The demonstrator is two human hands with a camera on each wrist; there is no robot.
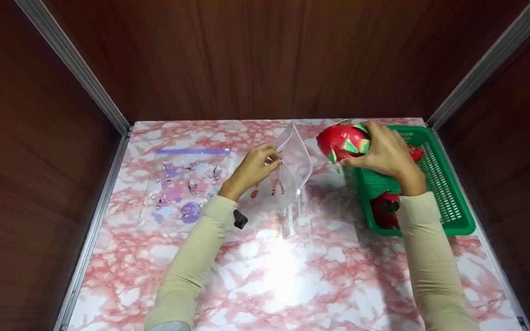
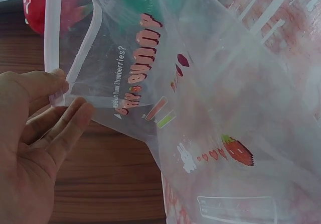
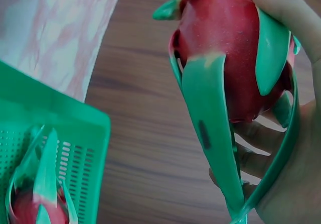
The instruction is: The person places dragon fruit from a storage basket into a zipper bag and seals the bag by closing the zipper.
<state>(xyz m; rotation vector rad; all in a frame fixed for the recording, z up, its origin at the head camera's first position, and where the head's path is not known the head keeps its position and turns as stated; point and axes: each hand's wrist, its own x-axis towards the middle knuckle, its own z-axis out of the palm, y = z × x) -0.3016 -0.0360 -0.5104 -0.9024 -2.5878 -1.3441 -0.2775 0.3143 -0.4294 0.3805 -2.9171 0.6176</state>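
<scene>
My left hand (image 1: 256,166) pinches the top edge of a clear zip bag (image 2: 220,113) between thumb and fingers. The bag's mouth gapes toward the right, and strawberry and bunny prints show on its side. In my right hand (image 1: 387,154) I grip a red dragon fruit (image 1: 341,140) with green leaf-like scales, held up between the bag and the green basket (image 1: 465,216). The right wrist view shows the thumb on one side of the dragon fruit (image 3: 220,48) and the fingers behind it.
Another dragon fruit (image 1: 381,214) lies in the basket's near left corner, and a red one (image 1: 415,153) shows at its far side. A second zip bag (image 1: 187,188) with a purple slider lies flat on the left. Brown panels (image 1: 265,59) enclose the marbled table (image 1: 329,285).
</scene>
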